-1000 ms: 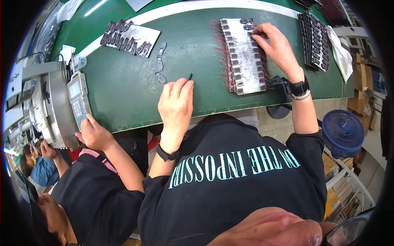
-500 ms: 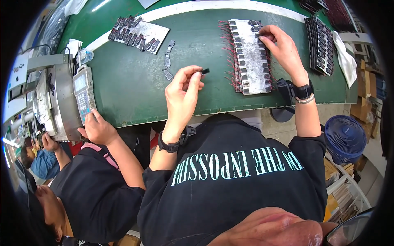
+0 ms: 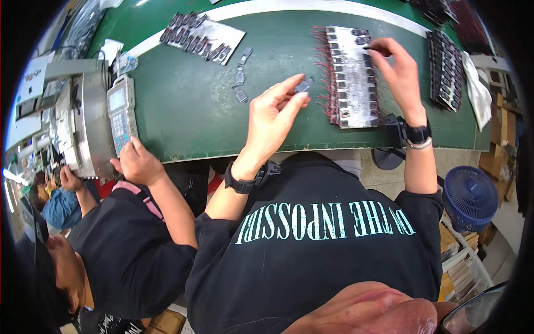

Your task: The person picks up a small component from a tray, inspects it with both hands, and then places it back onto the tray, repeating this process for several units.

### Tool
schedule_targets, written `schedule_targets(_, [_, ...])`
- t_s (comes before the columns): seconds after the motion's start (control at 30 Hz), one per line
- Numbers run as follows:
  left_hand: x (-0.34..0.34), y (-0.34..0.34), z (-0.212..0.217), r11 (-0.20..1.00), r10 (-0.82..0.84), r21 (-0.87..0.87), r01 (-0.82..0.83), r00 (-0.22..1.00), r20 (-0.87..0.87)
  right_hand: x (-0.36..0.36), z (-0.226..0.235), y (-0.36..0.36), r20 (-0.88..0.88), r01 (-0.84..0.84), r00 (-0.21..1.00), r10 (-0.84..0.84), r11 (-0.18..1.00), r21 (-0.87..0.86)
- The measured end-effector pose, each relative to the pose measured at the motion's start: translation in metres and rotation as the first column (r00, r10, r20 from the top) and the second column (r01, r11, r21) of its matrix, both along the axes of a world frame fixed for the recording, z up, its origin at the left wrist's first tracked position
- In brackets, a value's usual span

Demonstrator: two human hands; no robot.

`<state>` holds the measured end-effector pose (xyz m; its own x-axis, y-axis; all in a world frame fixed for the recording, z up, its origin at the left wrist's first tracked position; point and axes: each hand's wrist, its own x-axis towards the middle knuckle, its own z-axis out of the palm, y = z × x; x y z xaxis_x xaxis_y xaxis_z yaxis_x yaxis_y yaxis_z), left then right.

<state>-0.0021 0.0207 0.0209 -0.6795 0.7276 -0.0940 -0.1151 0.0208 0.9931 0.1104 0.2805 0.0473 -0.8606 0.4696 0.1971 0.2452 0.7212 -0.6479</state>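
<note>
Left of the pale board [image 3: 354, 78] on the counter [image 3: 194, 111], our left hand [image 3: 271, 113] grips a small grey part [image 3: 303, 85]. Our right hand [image 3: 400, 73] is at the board's upper right edge; whether its grip is closed, we cannot tell.

Downward fisheye view, head height.

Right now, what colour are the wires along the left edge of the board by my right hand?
Red; the wires show best in the head view.
</note>
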Motion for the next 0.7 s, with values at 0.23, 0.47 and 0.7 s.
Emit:
schedule_targets(0.23, [0.000,0.008,0.009,0.998,-0.060,-0.014,0.060,0.998,0.026,-0.001,0.024,-0.078,-0.203,-0.203,0.970,0.133,0.903,-0.379])
schedule_targets(0.47, [0.003,0.008,0.005,0.997,-0.081,0.022,0.080,0.996,0.022,0.003,0.019,-0.088,-0.042,-0.147,0.989,0.143,0.880,-0.451])
schedule_targets(0.7, [0.000,0.006,0.014,0.990,-0.135,-0.066,0.127,0.980,-0.144,0.003,0.004,-0.077,-0.131,-0.244,0.968,0.212,0.691,-0.681])
